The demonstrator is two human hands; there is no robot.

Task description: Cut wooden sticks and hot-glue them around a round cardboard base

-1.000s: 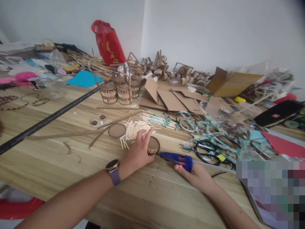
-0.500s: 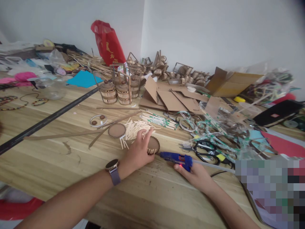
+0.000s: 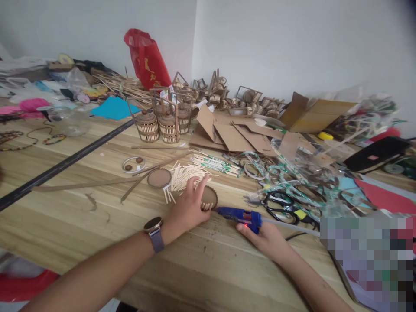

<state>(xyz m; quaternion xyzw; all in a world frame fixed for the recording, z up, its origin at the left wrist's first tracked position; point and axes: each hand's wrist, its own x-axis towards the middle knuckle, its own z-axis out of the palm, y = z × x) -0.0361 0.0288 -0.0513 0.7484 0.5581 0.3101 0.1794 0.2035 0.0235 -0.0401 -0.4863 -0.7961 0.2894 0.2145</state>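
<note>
My left hand [image 3: 186, 203] spans the left side of a round cardboard base [image 3: 209, 196], its thumb at the near edge and its index finger reaching toward the far side. Several short sticks stand along the base's near rim. In my right hand [image 3: 266, 240] is a blue hot glue gun [image 3: 240, 215] with a red light glowing. The gun's nozzle points left, close to the base's near right edge; whether it touches cannot be made out. Behind my left fingers lies a heap of short sticks [image 3: 182, 177]. A second round base [image 3: 159, 177] rests left of the heap.
Black-handled scissors [image 3: 281, 207] and wrapped strips lie right of the glue gun. Several small lidded baskets [image 3: 169, 126] stand behind, near flat cardboard pieces [image 3: 235, 134]. Brown strips [image 3: 87, 184] and a white ring [image 3: 134, 164] holding two brown beads lie left.
The glue gun's nozzle has shifted very slightly left toward the base's near edge. My left hand stays in place on the base.
</note>
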